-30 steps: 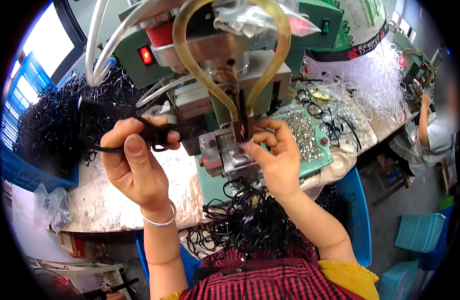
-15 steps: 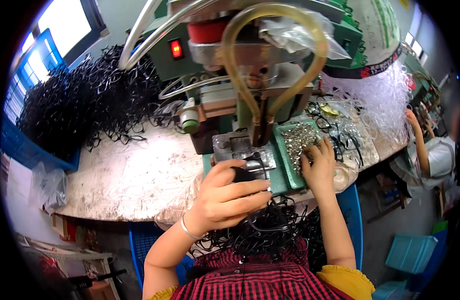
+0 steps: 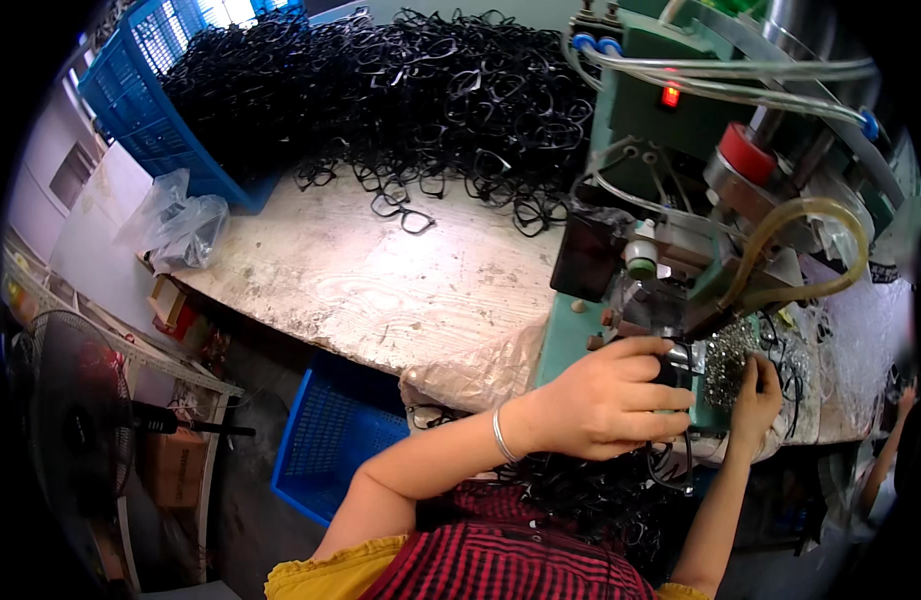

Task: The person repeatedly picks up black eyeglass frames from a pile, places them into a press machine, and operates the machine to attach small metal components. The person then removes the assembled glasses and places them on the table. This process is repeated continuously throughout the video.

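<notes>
Black glasses frame (image 3: 674, 374), head view: at the right of the left hand (image 3: 616, 402), pinched in its curled fingers; long axis mostly hidden. Right hand (image 3: 756, 403), farther off, by metal bits (image 3: 725, 362) ahead-left; fingers bent, pinch cannot be told.

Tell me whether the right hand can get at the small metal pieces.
Likely yes: the right hand is right beside the small metal pieces, with nothing visible in between.

Worn whitish table (image 3: 461, 285), brightly lit; dark floor (image 3: 256, 535).
</notes>
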A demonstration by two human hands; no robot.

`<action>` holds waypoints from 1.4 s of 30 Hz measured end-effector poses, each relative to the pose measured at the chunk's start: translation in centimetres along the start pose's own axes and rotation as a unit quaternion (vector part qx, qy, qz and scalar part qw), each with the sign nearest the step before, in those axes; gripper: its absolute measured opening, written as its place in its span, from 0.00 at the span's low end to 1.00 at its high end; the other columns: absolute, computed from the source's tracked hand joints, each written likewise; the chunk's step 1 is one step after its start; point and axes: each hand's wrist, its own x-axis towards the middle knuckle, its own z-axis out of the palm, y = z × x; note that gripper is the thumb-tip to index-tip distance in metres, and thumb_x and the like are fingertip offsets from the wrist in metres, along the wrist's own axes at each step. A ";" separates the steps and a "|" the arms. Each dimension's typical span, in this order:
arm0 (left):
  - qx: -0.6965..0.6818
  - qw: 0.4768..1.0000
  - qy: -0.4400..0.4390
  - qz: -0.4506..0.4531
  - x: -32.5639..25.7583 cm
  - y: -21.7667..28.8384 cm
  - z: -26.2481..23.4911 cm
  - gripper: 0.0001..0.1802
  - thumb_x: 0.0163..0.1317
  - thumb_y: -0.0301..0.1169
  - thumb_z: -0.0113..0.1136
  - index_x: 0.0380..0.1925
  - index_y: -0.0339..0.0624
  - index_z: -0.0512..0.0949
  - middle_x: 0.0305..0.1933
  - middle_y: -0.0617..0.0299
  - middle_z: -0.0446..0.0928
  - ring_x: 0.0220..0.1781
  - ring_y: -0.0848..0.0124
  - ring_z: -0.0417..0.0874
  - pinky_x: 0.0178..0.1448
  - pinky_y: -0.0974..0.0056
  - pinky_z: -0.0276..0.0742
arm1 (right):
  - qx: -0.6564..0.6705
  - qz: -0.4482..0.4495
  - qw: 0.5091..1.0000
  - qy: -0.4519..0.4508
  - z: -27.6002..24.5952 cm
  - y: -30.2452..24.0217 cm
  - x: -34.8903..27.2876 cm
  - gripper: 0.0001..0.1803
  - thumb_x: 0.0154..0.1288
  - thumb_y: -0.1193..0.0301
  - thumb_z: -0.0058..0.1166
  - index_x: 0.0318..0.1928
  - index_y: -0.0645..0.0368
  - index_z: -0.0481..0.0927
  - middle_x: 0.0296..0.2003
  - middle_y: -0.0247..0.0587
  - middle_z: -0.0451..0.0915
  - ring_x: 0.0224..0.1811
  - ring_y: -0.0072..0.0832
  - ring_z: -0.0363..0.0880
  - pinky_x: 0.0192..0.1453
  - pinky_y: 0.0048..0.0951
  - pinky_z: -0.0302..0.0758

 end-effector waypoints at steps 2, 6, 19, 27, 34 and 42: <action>0.050 0.997 0.055 -0.028 -1.4 0.5 0.1 0.12 0.58 0.31 0.62 0.43 0.47 0.84 0.53 0.60 0.81 0.42 0.66 0.81 0.62 0.49 0.75 | 0.006 0.001 0.999 0.031 -0.2 -1.2 -1.1 0.09 0.71 0.74 0.54 0.43 0.66 0.82 0.36 0.33 0.81 0.38 0.19 0.75 0.45 0.22 0.72; 0.205 0.910 0.215 -0.288 -4.3 -5.1 -1.8 0.28 0.56 0.30 0.68 0.58 0.41 0.74 0.66 0.48 0.68 0.65 0.53 0.68 0.70 0.52 0.63 | 0.080 0.005 0.996 0.038 -0.6 -0.3 -2.2 0.07 0.70 0.74 0.55 0.44 0.64 0.82 0.36 0.31 0.80 0.38 0.17 0.75 0.45 0.21 0.72; 0.404 0.836 0.188 -0.319 -7.8 -15.7 -9.8 0.17 0.51 0.27 0.67 0.44 0.44 0.80 0.52 0.55 0.79 0.52 0.54 0.76 0.61 0.56 0.69 | 0.181 0.065 0.981 -0.027 -0.3 -2.6 -1.9 0.11 0.67 0.76 0.58 0.49 0.65 0.82 0.40 0.34 0.83 0.41 0.18 0.78 0.49 0.20 0.73; 0.259 0.789 -0.066 -0.553 -22.3 -21.1 -20.7 0.10 0.48 0.27 0.64 0.31 0.37 0.76 0.55 0.49 0.75 0.62 0.52 0.73 0.65 0.59 0.68 | 0.085 0.054 0.993 0.067 -0.6 -0.6 -1.8 0.08 0.64 0.77 0.60 0.44 0.65 0.84 0.39 0.35 0.84 0.42 0.20 0.79 0.50 0.23 0.74; 0.281 0.863 0.033 -0.418 -17.0 -13.2 -12.9 0.05 0.61 0.22 0.59 0.37 0.36 0.77 0.35 0.58 0.80 0.37 0.63 0.81 0.41 0.61 0.75 | 0.143 -0.014 0.988 -0.055 -1.6 -7.6 -2.5 0.07 0.58 0.82 0.60 0.39 0.66 0.83 0.38 0.39 0.84 0.44 0.24 0.79 0.53 0.25 0.73; -0.087 0.840 0.310 -0.437 -11.7 -8.1 -5.3 0.11 0.73 0.26 0.52 0.50 0.34 0.76 0.43 0.56 0.80 0.43 0.69 0.83 0.50 0.64 0.82 | 0.297 -0.005 0.952 -0.074 4.6 -13.0 -1.9 0.17 0.57 0.81 0.60 0.48 0.66 0.75 0.36 0.35 0.79 0.41 0.20 0.76 0.51 0.22 0.71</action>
